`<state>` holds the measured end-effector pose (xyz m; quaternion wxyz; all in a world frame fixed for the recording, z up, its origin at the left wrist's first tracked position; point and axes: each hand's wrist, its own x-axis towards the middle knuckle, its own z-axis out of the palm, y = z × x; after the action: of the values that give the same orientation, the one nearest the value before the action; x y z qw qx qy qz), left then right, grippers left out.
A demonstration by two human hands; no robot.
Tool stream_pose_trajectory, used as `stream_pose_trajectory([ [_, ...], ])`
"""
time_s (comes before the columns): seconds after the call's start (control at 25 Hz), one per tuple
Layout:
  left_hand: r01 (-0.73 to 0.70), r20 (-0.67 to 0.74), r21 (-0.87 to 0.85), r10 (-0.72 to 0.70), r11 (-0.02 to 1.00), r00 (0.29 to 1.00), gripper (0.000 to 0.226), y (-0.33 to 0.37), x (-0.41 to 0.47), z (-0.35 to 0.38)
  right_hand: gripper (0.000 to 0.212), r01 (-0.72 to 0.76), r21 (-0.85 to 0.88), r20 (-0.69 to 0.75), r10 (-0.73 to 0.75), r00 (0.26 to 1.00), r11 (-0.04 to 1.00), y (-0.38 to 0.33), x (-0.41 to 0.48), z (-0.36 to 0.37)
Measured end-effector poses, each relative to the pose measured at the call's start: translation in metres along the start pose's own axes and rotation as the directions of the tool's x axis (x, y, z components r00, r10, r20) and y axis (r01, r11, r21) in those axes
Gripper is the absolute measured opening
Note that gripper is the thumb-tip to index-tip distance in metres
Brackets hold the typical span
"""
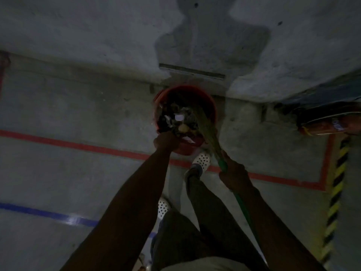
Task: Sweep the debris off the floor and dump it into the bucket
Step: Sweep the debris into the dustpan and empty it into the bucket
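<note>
A dim industrial space, a warehouse or factory floor by the look of it. The bare concrete floor [78, 106] is marked out with a red taped line [82, 146], a blue line [45, 213] and a strip of yellow-and-black hazard tape [337, 184] along the right side. The wall [97, 32] is rough grey plaster with a dark damp-looking stain [211, 42].
</note>
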<state>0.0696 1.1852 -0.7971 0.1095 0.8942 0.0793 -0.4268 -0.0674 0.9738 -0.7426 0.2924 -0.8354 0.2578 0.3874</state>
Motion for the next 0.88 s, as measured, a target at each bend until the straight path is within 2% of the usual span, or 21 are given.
stream_pose_trajectory([
  [0.2,0.024,-0.033,-0.042,-0.026,0.999,0.999,0.049,0.009,0.014,-0.008,0.089,-0.031,-0.040,0.071,0.033,0.997,0.999,0.000,0.014,-0.016],
  [0.36,-0.019,-0.050,-0.180,0.010,0.984,0.999,0.040,0.015,0.010,-0.009,0.086,-0.034,-0.016,0.056,0.035,0.998,0.999,0.004,0.006,-0.024],
  [0.48,-0.086,-0.089,-0.132,0.075,0.988,0.993,0.043,0.014,0.001,-0.014,0.087,0.004,-0.036,0.044,-0.003,0.999,0.999,-0.001,-0.004,-0.026],
  [0.6,-0.070,-0.122,-0.054,0.063,0.996,0.990,0.032,0.010,-0.004,-0.015,0.088,0.051,-0.070,0.004,-0.051,0.999,0.996,-0.008,-0.009,-0.020],
  [0.72,-0.073,-0.098,-0.184,0.056,0.980,0.994,0.019,-0.002,-0.013,-0.014,0.088,0.017,-0.043,0.042,-0.016,0.999,0.999,-0.015,-0.011,-0.013],
  [0.88,0.010,-0.152,-0.093,-0.024,0.996,0.988,0.031,-0.020,-0.035,-0.012,0.089,0.015,-0.014,0.014,-0.015,1.000,1.000,-0.016,-0.028,-0.005],
])
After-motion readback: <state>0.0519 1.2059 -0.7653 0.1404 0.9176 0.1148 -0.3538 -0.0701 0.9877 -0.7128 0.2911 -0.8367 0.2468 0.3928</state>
